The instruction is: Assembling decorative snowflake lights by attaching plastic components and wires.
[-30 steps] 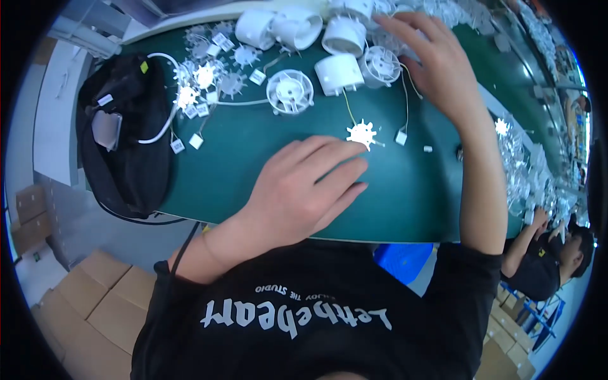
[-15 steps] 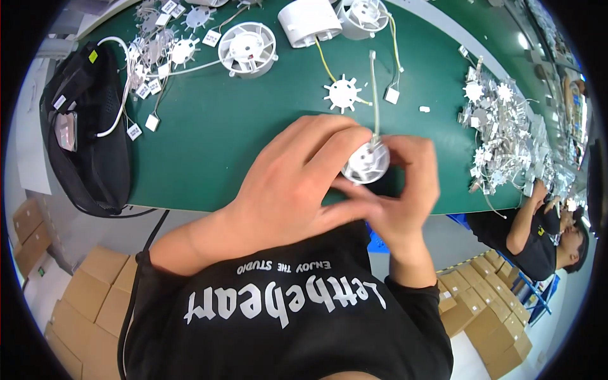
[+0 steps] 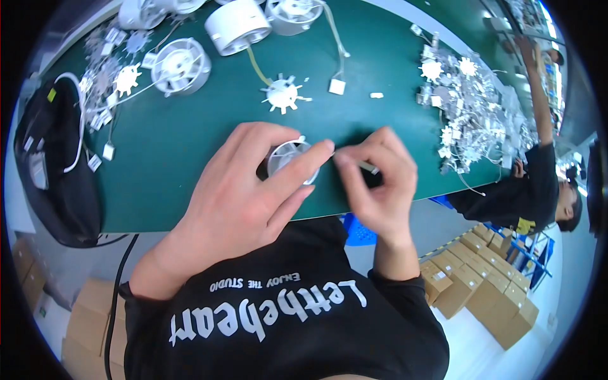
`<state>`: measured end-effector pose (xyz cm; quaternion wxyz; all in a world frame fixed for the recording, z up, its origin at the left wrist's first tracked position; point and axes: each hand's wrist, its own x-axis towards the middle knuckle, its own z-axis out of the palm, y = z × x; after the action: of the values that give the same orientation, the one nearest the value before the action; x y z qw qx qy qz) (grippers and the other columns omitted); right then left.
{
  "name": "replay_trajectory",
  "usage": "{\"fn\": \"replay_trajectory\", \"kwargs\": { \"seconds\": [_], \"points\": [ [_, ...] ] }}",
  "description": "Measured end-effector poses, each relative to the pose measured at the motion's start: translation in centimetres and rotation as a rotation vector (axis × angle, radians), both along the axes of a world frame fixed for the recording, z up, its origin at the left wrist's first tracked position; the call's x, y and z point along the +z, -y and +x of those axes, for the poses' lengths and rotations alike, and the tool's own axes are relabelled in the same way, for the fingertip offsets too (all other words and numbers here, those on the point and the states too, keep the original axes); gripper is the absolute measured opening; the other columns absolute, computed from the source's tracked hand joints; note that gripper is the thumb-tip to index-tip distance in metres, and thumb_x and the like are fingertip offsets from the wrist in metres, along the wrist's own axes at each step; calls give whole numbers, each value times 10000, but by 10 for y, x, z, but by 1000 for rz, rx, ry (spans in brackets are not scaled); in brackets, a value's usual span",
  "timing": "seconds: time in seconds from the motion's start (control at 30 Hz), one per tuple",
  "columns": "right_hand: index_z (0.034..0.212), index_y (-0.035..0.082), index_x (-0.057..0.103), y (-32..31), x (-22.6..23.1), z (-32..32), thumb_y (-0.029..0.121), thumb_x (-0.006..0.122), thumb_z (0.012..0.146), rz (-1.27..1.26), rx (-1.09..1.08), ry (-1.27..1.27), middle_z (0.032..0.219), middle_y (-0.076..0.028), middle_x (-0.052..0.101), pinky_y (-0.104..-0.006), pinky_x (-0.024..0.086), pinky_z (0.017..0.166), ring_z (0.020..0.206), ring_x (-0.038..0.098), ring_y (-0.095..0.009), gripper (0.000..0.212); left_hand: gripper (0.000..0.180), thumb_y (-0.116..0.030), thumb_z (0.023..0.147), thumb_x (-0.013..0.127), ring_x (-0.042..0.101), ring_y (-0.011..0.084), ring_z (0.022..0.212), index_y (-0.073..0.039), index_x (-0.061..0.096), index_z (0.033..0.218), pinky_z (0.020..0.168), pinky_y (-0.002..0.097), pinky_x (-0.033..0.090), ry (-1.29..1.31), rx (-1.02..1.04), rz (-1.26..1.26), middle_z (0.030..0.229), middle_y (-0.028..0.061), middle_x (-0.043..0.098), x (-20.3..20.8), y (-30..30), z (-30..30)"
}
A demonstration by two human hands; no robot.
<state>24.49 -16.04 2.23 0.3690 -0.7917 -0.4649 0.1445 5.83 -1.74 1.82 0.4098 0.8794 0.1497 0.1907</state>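
Observation:
My left hand is wrapped round a small white fan with a ring-shaped housing, close to the near edge of the green table. Its fingers cover part of the rim. Just to the right, my right hand pinches a thin pale cable, whose end shows under the fingers. Beyond both hands lies a white spoked disc, with a yellow wire running from it to a white cylindrical housing.
Another fan and a fan housing stand farther back. A heap of spoked, wired parts lies at right, another at left beside a black bag. At right, a co-worker reaches out; cardboard boxes stand below.
My right hand has come away from the fan and now pinches the cable, which stretched away from me before. The view has shifted, so table things appear farther left.

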Motion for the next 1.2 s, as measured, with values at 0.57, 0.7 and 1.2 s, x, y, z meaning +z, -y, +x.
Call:
{"fn": "replay_trajectory", "kwargs": {
  "seconds": [0.57, 0.7, 1.2],
  "points": [
    [1229, 20, 779, -45, 28, 146, 137, 865, 867, -227, -30, 647, 1047, -119, 767, -407, 575, 851, 917, 729, -301, 390, 483, -87, 820, 805, 636, 368, 1070, -132, 721, 1294, 891, 453, 563, 44, 15, 198, 1184, 156, 580, -12, 3, 2],
    [1235, 26, 798, -40, 31, 125, 77, 850, 857, -60, -91, 707, 998, -99, 779, -354, 581, 810, 859, 737, -246, 385, 550, -79, 775, 842, 630, 390, 1128, -124, 737, 1313, 926, 465, 555, 74, 25, 162, 1302, 181, 579, -14, 2, 0],
    [1186, -50, 780, -33, 46, -20, 76, 977, 691, 248, 337, 696, 1012, -162, 732, -346, 601, 756, 849, 720, -266, 547, 446, -5, 975, 791, 710, 127, 958, 23, 615, 1384, 847, 250, 579, 309, -11, -961, 1264, 115, 714, 14, -7, 7]
  ]
}}
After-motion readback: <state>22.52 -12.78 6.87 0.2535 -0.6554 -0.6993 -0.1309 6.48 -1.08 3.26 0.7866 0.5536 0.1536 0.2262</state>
